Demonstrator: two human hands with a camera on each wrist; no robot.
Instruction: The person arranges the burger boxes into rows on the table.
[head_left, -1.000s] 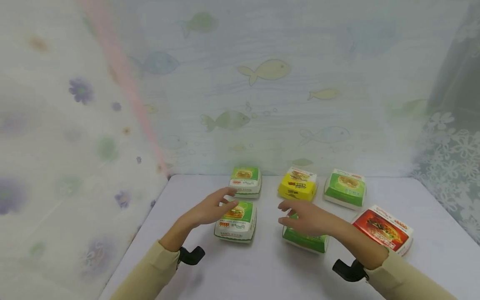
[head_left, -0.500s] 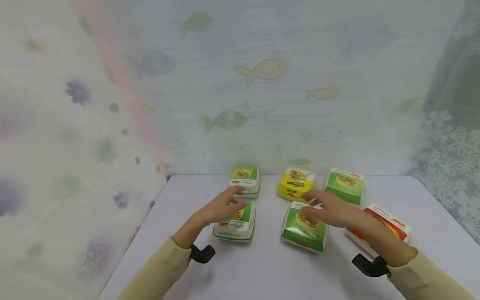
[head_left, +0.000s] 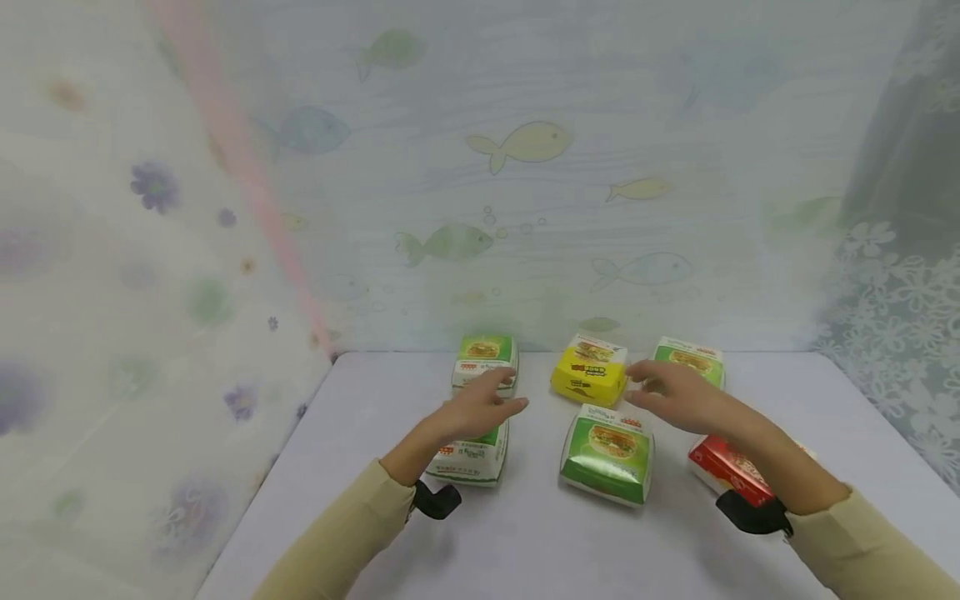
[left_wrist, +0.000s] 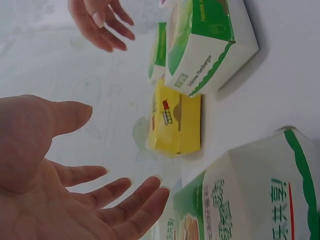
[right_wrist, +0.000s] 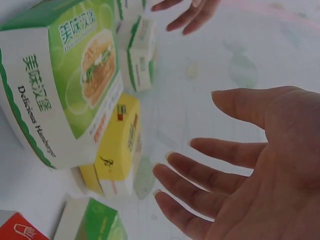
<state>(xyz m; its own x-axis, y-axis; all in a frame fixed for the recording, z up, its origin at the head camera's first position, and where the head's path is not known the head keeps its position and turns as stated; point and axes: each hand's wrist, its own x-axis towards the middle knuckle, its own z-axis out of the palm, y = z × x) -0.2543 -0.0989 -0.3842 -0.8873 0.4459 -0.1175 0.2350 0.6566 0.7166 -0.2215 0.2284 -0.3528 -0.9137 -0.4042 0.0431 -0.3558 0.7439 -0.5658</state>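
My left hand (head_left: 477,406) hovers over the front left green-and-white burger box (head_left: 474,462), fingers spread and holding nothing. Behind that box stands another green-and-white burger box (head_left: 480,350), partly hidden by the hand. My right hand (head_left: 686,397) is raised with relaxed, parted fingers, between the yellow burger box (head_left: 590,372) and the back right green burger box (head_left: 688,354), part of which it covers. In the middle front lies a green burger box (head_left: 609,454) with a burger picture on its lid. Both palms face inward, as the wrist views show.
A red burger box (head_left: 726,468) lies under my right forearm, partly covered by it. All the boxes rest on a white-covered table (head_left: 540,542). A fish-patterned curtain (head_left: 555,217) rises behind the table, and a flowered cloth (head_left: 150,292) hangs on the left.
My right hand has moved right and away from me, uncovering the middle front green box. The left hand has shifted right and a little forward. The boxes stay where they were.
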